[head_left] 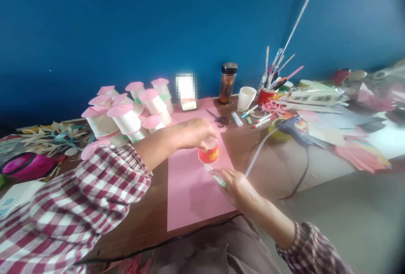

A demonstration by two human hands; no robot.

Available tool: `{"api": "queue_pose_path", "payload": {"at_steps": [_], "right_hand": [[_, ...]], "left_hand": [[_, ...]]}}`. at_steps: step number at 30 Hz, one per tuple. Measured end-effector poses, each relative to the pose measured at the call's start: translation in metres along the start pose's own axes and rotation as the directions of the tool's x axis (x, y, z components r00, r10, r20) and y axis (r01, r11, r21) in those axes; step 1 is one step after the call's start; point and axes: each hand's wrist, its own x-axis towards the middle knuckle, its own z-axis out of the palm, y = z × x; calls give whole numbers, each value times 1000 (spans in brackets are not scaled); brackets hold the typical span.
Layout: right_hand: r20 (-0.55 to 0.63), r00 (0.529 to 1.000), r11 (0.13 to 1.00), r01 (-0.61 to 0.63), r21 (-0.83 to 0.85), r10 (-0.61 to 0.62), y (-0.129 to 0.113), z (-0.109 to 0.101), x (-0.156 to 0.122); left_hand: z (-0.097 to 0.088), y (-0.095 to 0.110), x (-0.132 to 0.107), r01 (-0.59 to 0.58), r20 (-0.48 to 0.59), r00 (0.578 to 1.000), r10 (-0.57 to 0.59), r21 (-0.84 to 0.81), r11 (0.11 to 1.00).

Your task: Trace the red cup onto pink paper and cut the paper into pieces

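Gripping a red cup (209, 155), left fingers (205, 138) hide its top; right fingers (229, 175) pinch a half-covered pen (219, 180).

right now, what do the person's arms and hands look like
The left hand and right hand are ungloved. The left sleeve and right sleeve are maroon-and-white check, with gathered ends that stop short of the hands.

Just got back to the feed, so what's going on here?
A person's left hand holds a red cup on a pink sheet. The right hand holds a white marker with a green end, its tip by the cup's lower edge; whether it touches is too small to tell. Scissors lie beyond the cup, and white cups with pink tops stand to the left.
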Motion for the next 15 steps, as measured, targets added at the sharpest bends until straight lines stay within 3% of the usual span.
{"api": "queue_pose_path", "payload": {"at_steps": [8, 15], "right_hand": [[-68, 988, 973, -122, 196, 138, 14, -13, -8], [-126, 975, 970, -159, 182, 184, 20, -20, -10]], "left_hand": [[-2, 1, 2, 24, 58, 998, -29, 92, 995], [-3, 4, 1, 11, 57, 998, -17, 101, 995]]}}
